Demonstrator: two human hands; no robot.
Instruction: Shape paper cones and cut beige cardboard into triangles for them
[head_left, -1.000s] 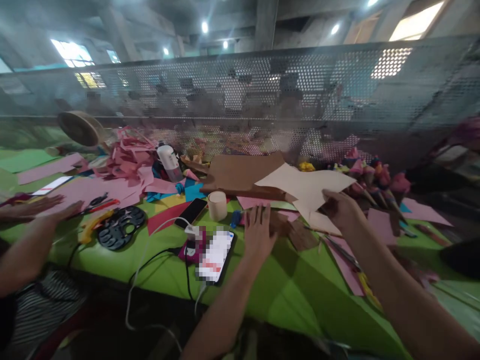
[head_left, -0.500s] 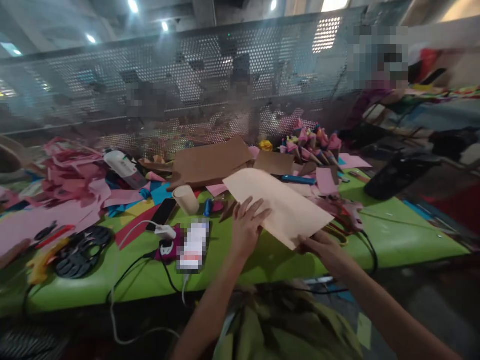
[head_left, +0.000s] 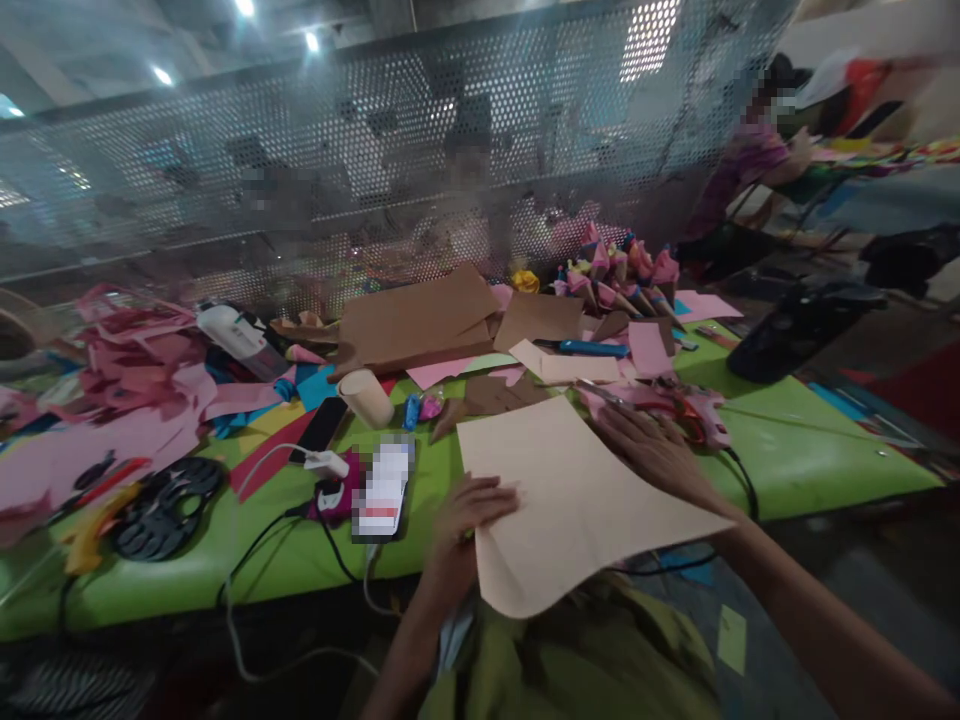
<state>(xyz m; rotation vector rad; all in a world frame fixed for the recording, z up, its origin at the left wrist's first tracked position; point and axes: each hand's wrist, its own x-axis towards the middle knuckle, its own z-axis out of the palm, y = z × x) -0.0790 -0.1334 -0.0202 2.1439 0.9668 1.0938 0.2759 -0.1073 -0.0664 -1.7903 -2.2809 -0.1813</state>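
Note:
A large cream sheet of paper (head_left: 570, 500) lies over the near edge of the green table (head_left: 810, 440) and hangs toward my lap. My left hand (head_left: 465, 525) grips the sheet's left edge, fingers curled onto it. My right hand (head_left: 656, 450) rests flat on the sheet's far right edge, fingers stretched out. Red-handled scissors (head_left: 686, 415) lie just beyond my right hand among pink scraps.
Brown card sheets (head_left: 420, 320) sit at the table's middle back, a phone (head_left: 382, 490) on a charging cable left of my left hand, a paper roll (head_left: 367, 398), a blue knife (head_left: 592, 348), pink scraps (head_left: 142, 370) far left, paper cones (head_left: 622, 275). A perforated metal screen (head_left: 375, 170) backs the table.
The cream sheet came from the back of the table toward me and now lies flat at the near edge. My left hand moved onto its left edge; my right hand flattened on it.

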